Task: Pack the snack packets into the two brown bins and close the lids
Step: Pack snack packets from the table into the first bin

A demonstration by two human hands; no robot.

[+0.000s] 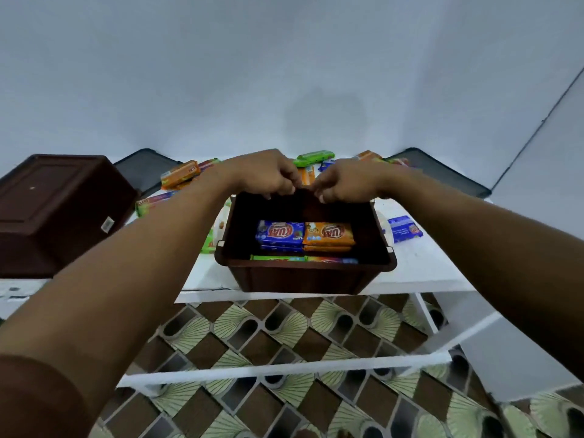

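Note:
An open brown bin stands at the front edge of the white table. Inside it lie a blue packet, an orange packet, and a green one along the near wall. My left hand and my right hand are side by side at the bin's far rim, fingers curled down over it. A second brown bin sits upside down at the left. Loose packets lie behind and beside the open bin: orange, green, blue.
Two dark lids lean against the wall, one at the back left and one at the back right. White lower rails of the table cross over a patterned floor. The wall stands close behind the table.

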